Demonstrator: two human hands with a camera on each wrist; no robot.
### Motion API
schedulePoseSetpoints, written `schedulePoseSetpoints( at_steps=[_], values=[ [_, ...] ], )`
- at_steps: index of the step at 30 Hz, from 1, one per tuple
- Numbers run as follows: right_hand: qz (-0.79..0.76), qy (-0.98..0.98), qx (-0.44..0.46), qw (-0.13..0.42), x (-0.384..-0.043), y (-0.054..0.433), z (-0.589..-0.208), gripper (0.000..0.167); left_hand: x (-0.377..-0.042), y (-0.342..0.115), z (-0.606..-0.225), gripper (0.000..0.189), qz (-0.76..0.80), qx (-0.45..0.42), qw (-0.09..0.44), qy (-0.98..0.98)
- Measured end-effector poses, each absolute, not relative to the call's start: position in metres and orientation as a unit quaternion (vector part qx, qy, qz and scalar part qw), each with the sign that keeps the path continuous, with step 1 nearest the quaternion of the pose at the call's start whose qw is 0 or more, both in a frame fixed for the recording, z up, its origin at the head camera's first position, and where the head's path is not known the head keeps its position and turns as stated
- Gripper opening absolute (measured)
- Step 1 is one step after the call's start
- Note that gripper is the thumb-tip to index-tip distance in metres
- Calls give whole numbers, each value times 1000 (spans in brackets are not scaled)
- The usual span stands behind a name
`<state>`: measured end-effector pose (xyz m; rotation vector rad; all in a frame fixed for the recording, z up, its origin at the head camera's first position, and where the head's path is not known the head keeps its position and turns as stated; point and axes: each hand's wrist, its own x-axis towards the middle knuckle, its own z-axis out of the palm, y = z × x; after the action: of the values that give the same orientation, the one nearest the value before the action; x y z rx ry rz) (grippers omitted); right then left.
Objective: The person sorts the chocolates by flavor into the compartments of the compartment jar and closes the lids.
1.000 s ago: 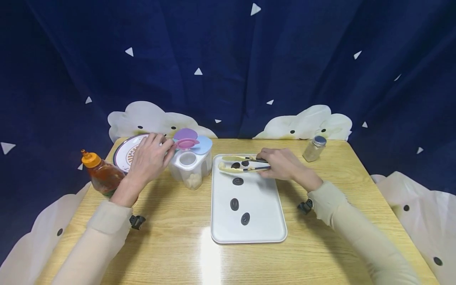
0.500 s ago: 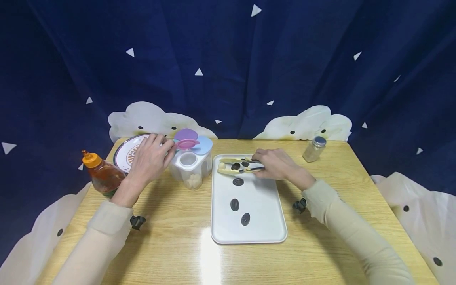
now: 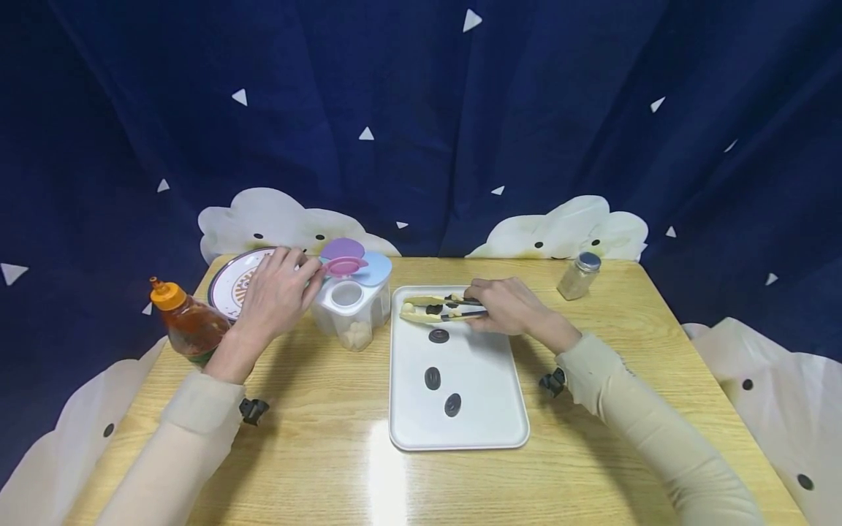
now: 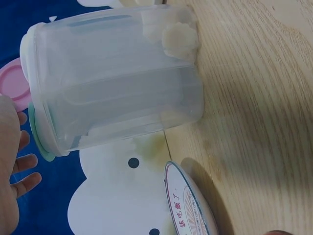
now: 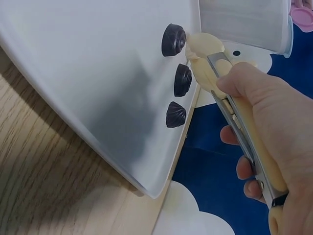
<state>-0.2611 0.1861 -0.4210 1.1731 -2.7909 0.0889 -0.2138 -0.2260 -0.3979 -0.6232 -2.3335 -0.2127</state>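
Observation:
My left hand pinches the pink flip lid of a clear storage container, with thumb and forefinger at its edge. The lid stands raised above a round opening; pale lumps lie at the container's bottom. My right hand grips cream-tipped metal tongs over the far end of a white tray. A pale rounded lump shows between the tong tips. Dark chocolate-like pieces sit on the tray near the tongs, with several others nearer the person.
Left of the container lie a patterned plate, partly hidden by my hand, and a red sauce bottle with an orange cap. A small metal-capped jar stands at the back right. A dark blue curtain hangs behind the table.
My right hand and the tongs have shifted slightly left along the tray's far end, and the pale lump shows between the tips. The left hand and the lid have stayed put.

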Motion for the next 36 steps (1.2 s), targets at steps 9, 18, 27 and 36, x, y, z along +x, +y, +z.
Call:
schedulePoseSetpoints(
  at_steps=[9, 18, 27, 36],
  values=[
    [32, -918, 388, 70, -256, 194, -426, 40, -215, -226, -398, 19, -82, -240, 355, -900],
    [36, -909, 397, 124, -239, 209, -417, 41, -215, -225, -398, 18, -83, -240, 354, -900],
    [64, -901, 401, 153, -221, 223, -394, 42, -214, -225, -398, 17, -84, -240, 351, -901],
    [74, -891, 401, 198, -208, 227, -366, 44, -214, -225, -397, 18, -81, -239, 351, -902]
  ],
)
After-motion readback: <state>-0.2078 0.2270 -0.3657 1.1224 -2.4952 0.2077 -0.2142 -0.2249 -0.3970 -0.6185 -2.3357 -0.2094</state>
